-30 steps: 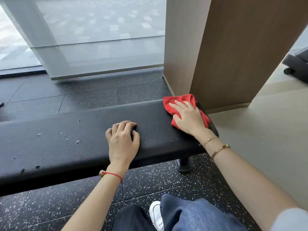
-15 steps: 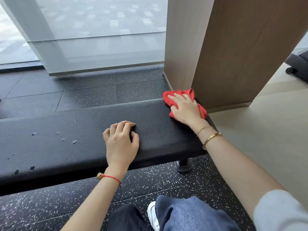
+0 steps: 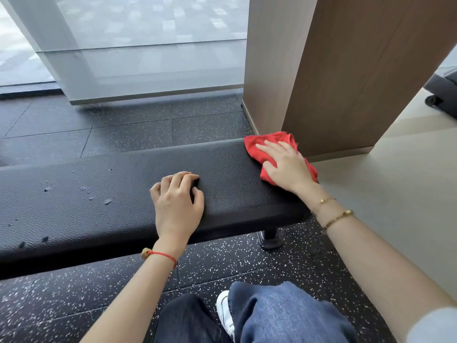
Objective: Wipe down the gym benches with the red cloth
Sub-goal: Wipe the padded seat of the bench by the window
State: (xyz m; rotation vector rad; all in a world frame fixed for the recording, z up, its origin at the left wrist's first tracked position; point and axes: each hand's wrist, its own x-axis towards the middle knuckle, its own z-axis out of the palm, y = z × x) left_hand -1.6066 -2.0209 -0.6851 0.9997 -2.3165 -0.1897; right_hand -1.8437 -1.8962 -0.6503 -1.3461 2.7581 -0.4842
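Observation:
A long black padded gym bench (image 3: 103, 206) runs across the view from the left edge to the middle right. The red cloth (image 3: 259, 147) lies bunched on the bench's far right end. My right hand (image 3: 284, 165) presses flat on the cloth, fingers spread and pointing left. On the bench pad near its front edge my left hand (image 3: 176, 203) rests with its fingers curled under, holding nothing. Small scuffs and torn specks (image 3: 107, 201) mark the pad's left half.
A wood-panelled column (image 3: 333, 70) stands right behind the bench's right end. A glass wall (image 3: 148, 45) is beyond the bench. The bench's foot (image 3: 270, 237) stands on speckled black rubber floor. My knees and a white shoe (image 3: 226, 310) are at the bottom.
My right hand has slid the red cloth a little toward the bench's far right corner. My left hand has stayed in place on the pad.

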